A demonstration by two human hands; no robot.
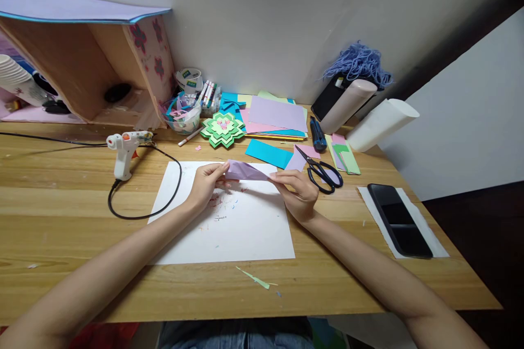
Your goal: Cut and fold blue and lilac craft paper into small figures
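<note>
A folded strip of purple paper is stretched between my two hands, a little above a white sheet with small coloured marks. My left hand pinches the strip's left end between thumb and fingers. At the other end, my right hand grips the paper with thumb and fingertips. Black-handled scissors lie just beyond my right hand, over purple and pink paper pieces. Past the strip lies a blue paper rectangle. A layered green paper flower with a pink centre rests farther back.
A white glue gun stands at left, its black cord looping beside the white sheet. Behind are an open box, a tub of scraps and stacked coloured paper. A blue cutter and a phone lie rightward.
</note>
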